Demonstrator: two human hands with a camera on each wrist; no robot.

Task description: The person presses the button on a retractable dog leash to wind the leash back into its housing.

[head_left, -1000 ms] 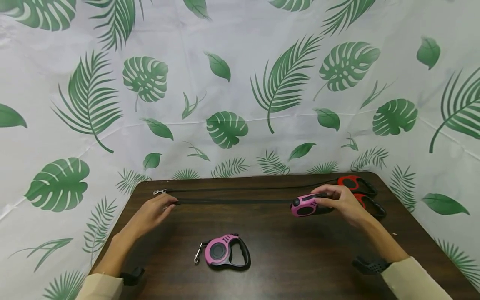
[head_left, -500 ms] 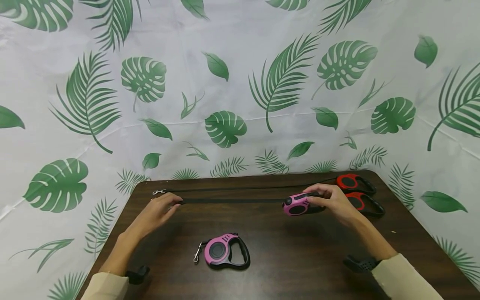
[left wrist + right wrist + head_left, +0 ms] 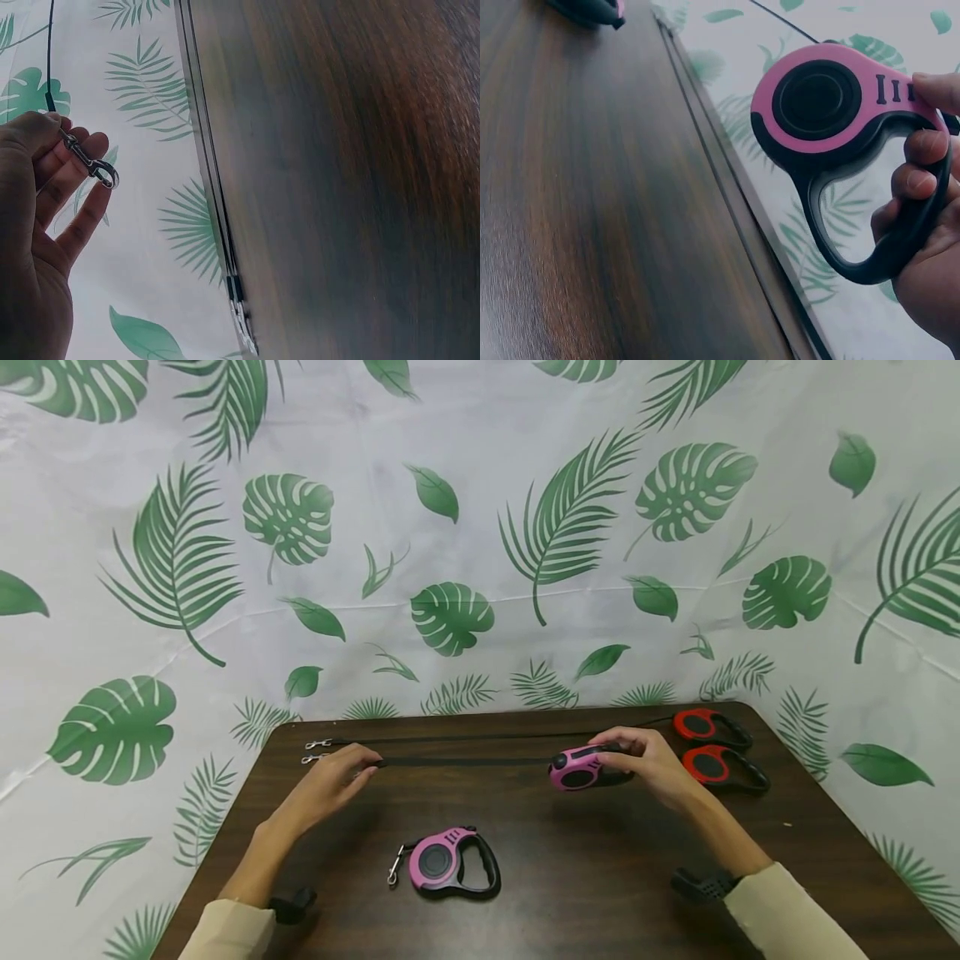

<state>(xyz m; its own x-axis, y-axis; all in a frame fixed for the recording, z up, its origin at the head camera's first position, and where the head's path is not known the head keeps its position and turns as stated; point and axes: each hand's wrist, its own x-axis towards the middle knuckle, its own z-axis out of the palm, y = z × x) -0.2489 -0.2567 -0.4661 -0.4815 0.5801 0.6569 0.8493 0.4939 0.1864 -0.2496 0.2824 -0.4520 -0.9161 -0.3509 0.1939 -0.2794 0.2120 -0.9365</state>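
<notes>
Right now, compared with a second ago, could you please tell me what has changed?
The left hand has moved right and the right hand, gripping a pink leash, has moved left, so the black strap between them spans less. Neither hand has let go or taken anything new. The other pink leash and the red leashes lie where they were.
</notes>
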